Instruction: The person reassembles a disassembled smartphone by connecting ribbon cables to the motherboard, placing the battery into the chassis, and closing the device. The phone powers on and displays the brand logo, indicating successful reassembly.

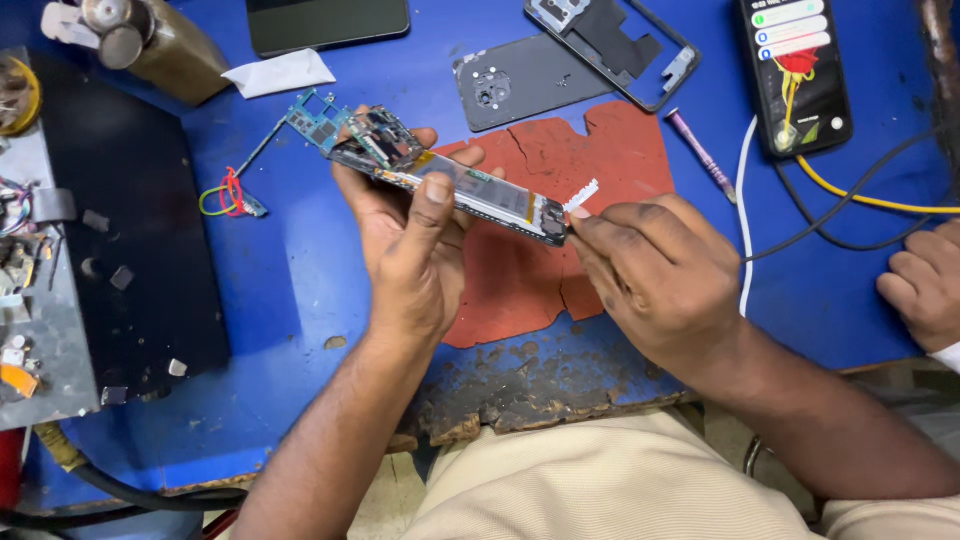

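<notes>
Nearest the camera, the person's lap in pale trousers [600, 490] sits against the chipped front edge of the blue bench [290, 300]. Just above it the left hand [405, 255] cradles an opened smartphone [455, 180] from below, thumb pressed across its top, fingers closed around the body so that it hangs tilted above a cracked red mat [530, 270]. The phone's back is off, with battery and boards exposed. The right hand [655, 270] meets the phone's lower end, its fingers [590, 225] pinched narrow on a small white strip part [583, 195] right at the corner of the frame.

Judging from this grip, the small part could slip from the pinch and fall among the clutter, or a pull at an angle could tear it or strain whatever it joins inside the phone. The one-handed hold could also let the phone twist.

Farther back lie a loose circuit board [310, 120], a grey back cover [525, 85], a black mid-frame [620, 45] and a purple screwdriver [700, 155]. A lit phone [795, 75] rests at the far right, and another person's hand [925, 285] lies on the bench edge.
</notes>
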